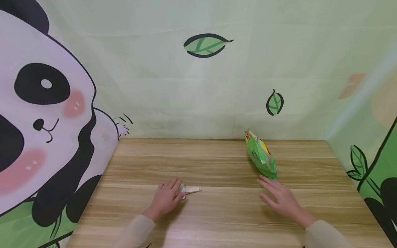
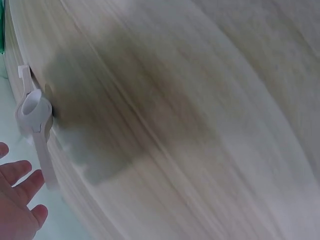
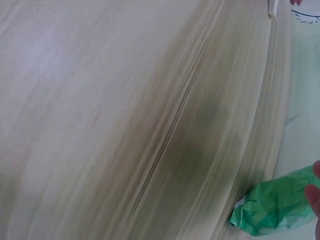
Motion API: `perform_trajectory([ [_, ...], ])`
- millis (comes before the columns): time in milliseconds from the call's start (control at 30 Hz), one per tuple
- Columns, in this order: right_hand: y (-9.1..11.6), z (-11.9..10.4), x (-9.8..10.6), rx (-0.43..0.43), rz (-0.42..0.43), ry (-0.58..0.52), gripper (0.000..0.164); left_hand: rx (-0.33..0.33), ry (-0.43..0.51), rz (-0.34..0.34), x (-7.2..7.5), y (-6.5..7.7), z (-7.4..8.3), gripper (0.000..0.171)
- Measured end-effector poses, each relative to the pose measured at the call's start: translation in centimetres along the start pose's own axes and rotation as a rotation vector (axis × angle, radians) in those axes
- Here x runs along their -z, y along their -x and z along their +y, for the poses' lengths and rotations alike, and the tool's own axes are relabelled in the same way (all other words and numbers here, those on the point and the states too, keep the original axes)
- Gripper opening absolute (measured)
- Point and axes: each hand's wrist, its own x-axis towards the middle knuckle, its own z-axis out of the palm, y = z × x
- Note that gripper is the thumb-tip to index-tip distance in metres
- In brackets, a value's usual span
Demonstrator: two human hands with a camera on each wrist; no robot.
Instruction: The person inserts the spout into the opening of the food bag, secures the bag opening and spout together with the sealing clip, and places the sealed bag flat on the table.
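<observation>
A white plastic piece (image 1: 193, 189) lies on the wooden table in front of me, partly hidden by my left hand (image 1: 165, 197) in the head view. The left wrist view shows it as a round ring with an arm (image 2: 44, 157) on either side. My left fingers are spread loosely close to it, holding nothing. To the right, a green snack bag (image 1: 260, 156) with yellow and red print rests near the back of the table. Its lower end is right by the fingertips of my right hand (image 1: 282, 199), whose fingers are extended and relaxed.
The wood-grain table (image 1: 217, 220) ends at a pale green backdrop (image 1: 155, 69) printed with leaves. A large panda print (image 1: 46, 137) covers the left side. More printed plants stand at the right.
</observation>
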Motion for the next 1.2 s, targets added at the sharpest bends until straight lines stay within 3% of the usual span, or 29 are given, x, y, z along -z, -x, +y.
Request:
perform_trajectory([
  [300,-0.6,-0.7,-0.8,0.067,0.052,-0.022,0.041,0.017,0.029,-0.007,-0.7,-0.1,0.4,0.054],
  [567,-0.9,-1.3,-1.4,0.053,0.003,-0.039,0.042,0.036,0.047,-0.009,-0.9,-0.4,0.5,0.053],
  [867,-1.0,-1.8,-2.4,0.084,-0.008,-0.041,0.041,0.011,0.030,0.026,-1.9,-0.6,0.3,0.051],
  [1200,-1.5,-2.6,-2.5,0.062,-0.057,-0.050,0.044,0.063,0.052,-0.032,-1.7,-1.1,0.5,0.051],
])
